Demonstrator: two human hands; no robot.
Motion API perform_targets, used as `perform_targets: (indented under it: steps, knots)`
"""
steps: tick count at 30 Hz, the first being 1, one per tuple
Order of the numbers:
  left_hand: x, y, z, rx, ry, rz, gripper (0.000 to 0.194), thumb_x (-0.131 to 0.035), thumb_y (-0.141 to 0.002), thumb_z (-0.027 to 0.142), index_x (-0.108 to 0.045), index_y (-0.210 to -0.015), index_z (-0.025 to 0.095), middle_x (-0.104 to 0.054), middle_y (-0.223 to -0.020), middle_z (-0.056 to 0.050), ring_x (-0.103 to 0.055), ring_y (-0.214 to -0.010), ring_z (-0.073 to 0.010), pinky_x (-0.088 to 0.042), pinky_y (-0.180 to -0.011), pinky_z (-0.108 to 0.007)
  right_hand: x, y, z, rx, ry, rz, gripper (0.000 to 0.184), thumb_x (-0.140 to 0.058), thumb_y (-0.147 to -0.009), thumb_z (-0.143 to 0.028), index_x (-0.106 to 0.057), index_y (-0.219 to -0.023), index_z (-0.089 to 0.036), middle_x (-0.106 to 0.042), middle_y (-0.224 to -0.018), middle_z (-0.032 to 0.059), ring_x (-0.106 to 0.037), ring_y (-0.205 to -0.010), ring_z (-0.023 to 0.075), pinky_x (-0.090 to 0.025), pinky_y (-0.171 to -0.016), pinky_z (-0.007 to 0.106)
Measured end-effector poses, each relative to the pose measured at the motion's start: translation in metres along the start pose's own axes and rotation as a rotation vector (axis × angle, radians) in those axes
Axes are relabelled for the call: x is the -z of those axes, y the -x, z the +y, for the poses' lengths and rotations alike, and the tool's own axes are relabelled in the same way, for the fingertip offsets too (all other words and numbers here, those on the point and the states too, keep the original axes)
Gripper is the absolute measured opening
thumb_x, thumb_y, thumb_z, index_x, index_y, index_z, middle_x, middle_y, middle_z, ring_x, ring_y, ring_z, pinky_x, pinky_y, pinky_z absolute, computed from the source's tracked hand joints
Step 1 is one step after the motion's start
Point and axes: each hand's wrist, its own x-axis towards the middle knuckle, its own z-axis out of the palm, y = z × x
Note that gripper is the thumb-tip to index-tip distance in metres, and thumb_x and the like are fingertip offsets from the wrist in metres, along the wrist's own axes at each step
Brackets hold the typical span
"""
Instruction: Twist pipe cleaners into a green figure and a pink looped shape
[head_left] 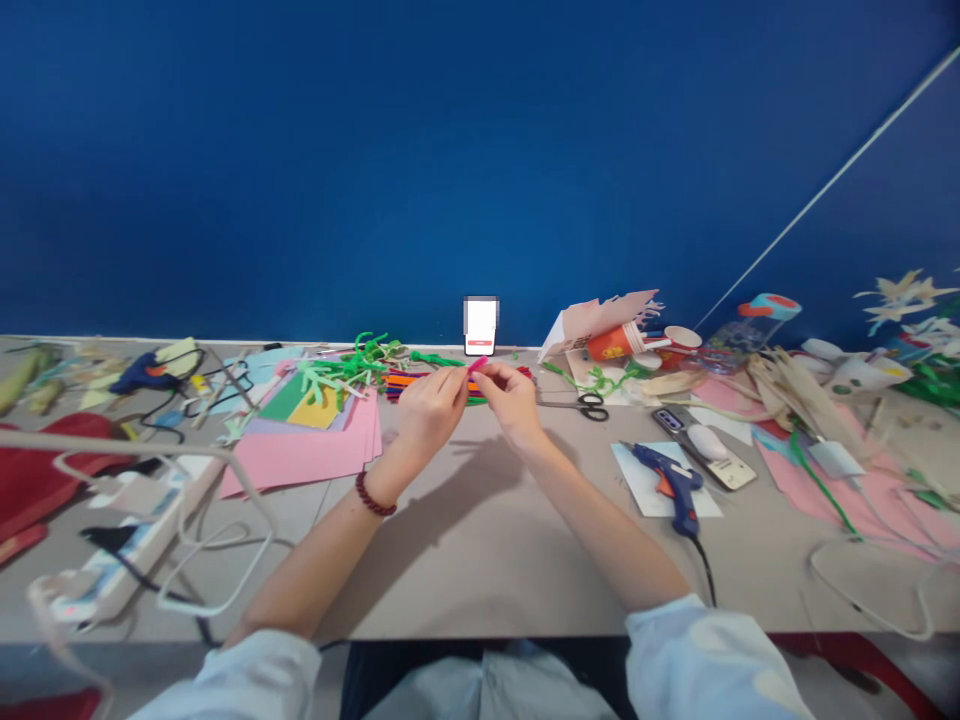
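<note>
A pink pipe cleaner is pinched shut between the left hand and right hand, its length running sideways between both grips. The pile of pipe cleaners is found just beyond the fingertips.

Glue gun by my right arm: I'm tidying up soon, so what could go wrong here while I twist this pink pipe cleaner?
The blue glue gun lies close beside the right forearm, cord trailing to the table edge; an elbow could snag it. The scissors lie just past the right hand. Loose white cables near the left hand could catch.
</note>
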Motion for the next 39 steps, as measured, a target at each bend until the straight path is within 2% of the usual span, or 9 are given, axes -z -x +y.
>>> perform_targets:
  steps: [4, 10, 14, 20, 24, 32, 36, 39]
  knots:
    - [0.001, -0.001, 0.000, -0.076, -0.091, -0.001, 0.021, -0.045, -0.091, 0.020, -0.065, -0.088, 0.014, -0.065, -0.072, -0.006, -0.060, -0.064, -0.0155, -0.036, -0.058, -0.028, 0.002, 0.002, 0.005, 0.154, 0.173, 0.035, 0.016, -0.062, -0.074, -0.033, -0.063, -0.075, -0.017, -0.061, -0.076, 0.0020, -0.052, -0.068, 0.0142, -0.042, -0.066, 0.026]
    - [0.001, 0.002, -0.005, -0.161, -0.152, -0.026, 0.020, -0.046, -0.091, 0.021, -0.064, -0.094, 0.013, -0.064, -0.073, -0.007, -0.060, -0.068, -0.0170, -0.035, -0.058, -0.028, 0.001, 0.004, 0.006, 0.206, 0.258, 0.045, 0.013, -0.058, -0.075, -0.029, -0.061, -0.071, -0.018, -0.060, -0.072, 0.0017, -0.052, -0.065, 0.0145, -0.042, -0.063, 0.027]
    - [0.000, 0.002, -0.004, -0.102, -0.102, -0.047, 0.022, -0.043, -0.092, 0.022, -0.063, -0.089, 0.014, -0.063, -0.071, -0.007, -0.060, -0.067, -0.0156, -0.035, -0.057, -0.027, -0.001, 0.006, 0.006, 0.269, 0.295, 0.046, 0.013, -0.055, -0.078, -0.028, -0.062, -0.074, -0.018, -0.060, -0.076, 0.0024, -0.053, -0.068, 0.0150, -0.043, -0.064, 0.027]
    - [-0.004, 0.001, -0.002, -0.011, -0.035, -0.008, 0.022, -0.043, -0.092, 0.020, -0.064, -0.083, 0.015, -0.064, -0.072, -0.005, -0.058, -0.063, -0.0124, -0.033, -0.054, -0.024, -0.003, 0.009, 0.009, 0.313, 0.260, 0.069, 0.013, -0.054, -0.081, -0.028, -0.063, -0.079, -0.018, -0.060, -0.081, 0.0036, -0.055, -0.072, 0.0156, -0.045, -0.066, 0.027]
    - [-0.008, 0.002, -0.003, 0.046, 0.104, -0.014, 0.021, -0.045, -0.090, 0.018, -0.064, -0.082, 0.014, -0.063, -0.071, -0.005, -0.056, -0.063, -0.0117, -0.035, -0.056, -0.022, -0.004, 0.009, 0.011, 0.310, 0.230, 0.077, 0.014, -0.055, -0.081, -0.029, -0.063, -0.081, -0.018, -0.060, -0.081, 0.0036, -0.056, -0.074, 0.0156, -0.045, -0.066, 0.027]
    - [0.000, -0.004, 0.000, 0.276, 0.529, -0.088, 0.026, -0.049, -0.085, 0.023, -0.066, -0.067, 0.015, -0.060, -0.062, -0.003, -0.051, -0.059, -0.0119, -0.040, -0.060, -0.023, -0.006, 0.011, 0.007, 0.296, 0.194, 0.053, 0.015, -0.055, -0.081, -0.031, -0.062, -0.081, -0.018, -0.059, -0.083, 0.0040, -0.056, -0.076, 0.0156, -0.047, -0.069, 0.027]
    - [-0.002, -0.006, 0.003, 0.547, 0.865, -0.120, 0.021, -0.055, -0.080, 0.028, -0.071, -0.074, 0.016, -0.065, -0.067, -0.003, -0.056, -0.060, -0.0135, -0.044, -0.057, -0.024, -0.005, 0.008, 0.007, 0.226, 0.160, 0.044, 0.018, -0.056, -0.079, -0.035, -0.061, -0.082, -0.018, -0.060, -0.085, 0.0046, -0.057, -0.078, 0.0164, -0.048, -0.071, 0.028]
    - [-0.004, -0.008, 0.004, 0.771, 1.084, -0.161, 0.020, -0.061, -0.074, 0.031, -0.072, -0.075, 0.015, -0.065, -0.063, -0.002, -0.057, -0.055, -0.0142, -0.047, -0.053, -0.025, -0.002, 0.002, 0.002, 0.100, 0.074, -0.024, 0.022, -0.061, -0.073, -0.039, -0.060, -0.080, -0.018, -0.059, -0.077, 0.0024, -0.055, -0.069, 0.0148, -0.047, -0.065, 0.027]
